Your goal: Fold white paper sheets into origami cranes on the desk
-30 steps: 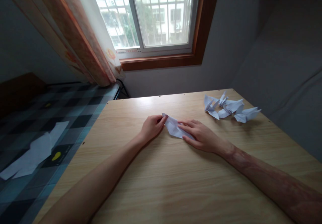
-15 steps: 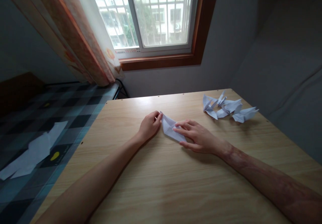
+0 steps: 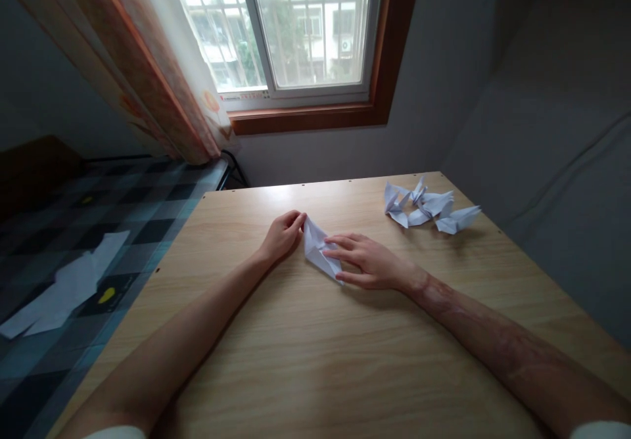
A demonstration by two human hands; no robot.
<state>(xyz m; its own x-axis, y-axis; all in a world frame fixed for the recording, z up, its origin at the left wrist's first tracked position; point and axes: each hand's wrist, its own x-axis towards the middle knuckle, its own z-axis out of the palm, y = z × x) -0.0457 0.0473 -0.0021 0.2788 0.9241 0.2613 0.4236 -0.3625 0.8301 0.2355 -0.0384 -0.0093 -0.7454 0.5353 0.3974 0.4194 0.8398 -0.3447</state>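
The biggest thing on my feed is the pale wood-grain table (image 3: 305, 347), filling the picture from its centre down to six o'clock and widening toward me. Next I see the bed (image 3: 142, 229), with its dark checked cover, off at nine o'clock beyond the table's edge. At twelve o'clock I have the barred window (image 3: 315, 31) in its reddish-brown wooden frame, and at about ten-thirty hangs the orange and cream curtain (image 3: 162, 84).

Smaller now: I make out loose white paper (image 3: 73, 288) lying on the bed cover, between eight and nine o'clock. Near the table's far right corner, at three o'clock, I see a cluster of folded paper birds (image 3: 434, 204), bunched closely together and well apart from both hands.

The right hand (image 3: 369, 261) sits at four o'clock, just off the centre of my view. Its fingers are spread and laid over the paper, palm down, gripping nothing that I can see. The left hand (image 3: 284, 234), at eight o'clock, is pinching the paper's far tip between thumb and fingers. Smallest of all, the folded white paper (image 3: 313, 245) lies on the table at six o'clock, just below centre, between the two hands, slanting from the left fingertips down toward five o'clock; the right fingers cover part of it.
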